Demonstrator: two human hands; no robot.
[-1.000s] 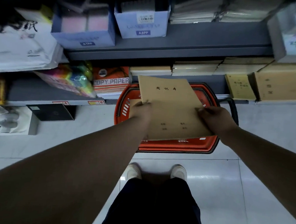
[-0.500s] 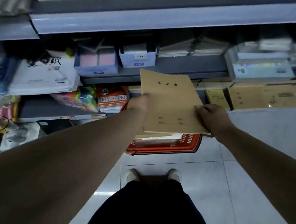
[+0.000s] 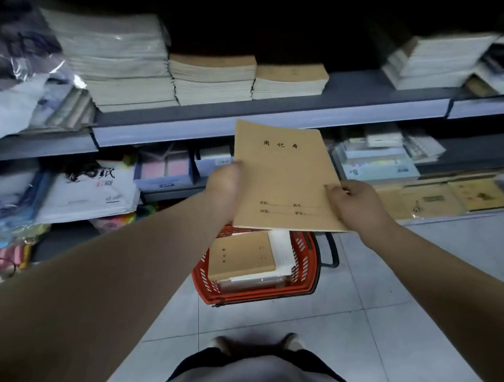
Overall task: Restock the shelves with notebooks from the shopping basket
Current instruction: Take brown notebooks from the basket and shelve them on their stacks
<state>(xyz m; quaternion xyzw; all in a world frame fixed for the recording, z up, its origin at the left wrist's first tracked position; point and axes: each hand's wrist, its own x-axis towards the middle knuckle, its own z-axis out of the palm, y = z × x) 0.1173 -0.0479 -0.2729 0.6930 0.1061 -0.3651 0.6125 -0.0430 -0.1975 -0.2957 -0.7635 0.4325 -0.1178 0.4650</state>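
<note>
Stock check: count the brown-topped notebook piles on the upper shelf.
2. The taller brown-topped pile sits beside the pale wrapped stack; the shorter brown-topped pile sits right of it. Others may hide in the dark behind.

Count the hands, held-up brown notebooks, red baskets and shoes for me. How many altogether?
Bare hands: 2, left hand and right hand
Brown paper-covered notebook held up: 1
Red plastic shopping basket: 1
Pale shoes: 2
Total: 6

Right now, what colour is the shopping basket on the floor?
Red-orange, with a black handle; the shopping basket shows best in the head view, below the held notebook.
</note>
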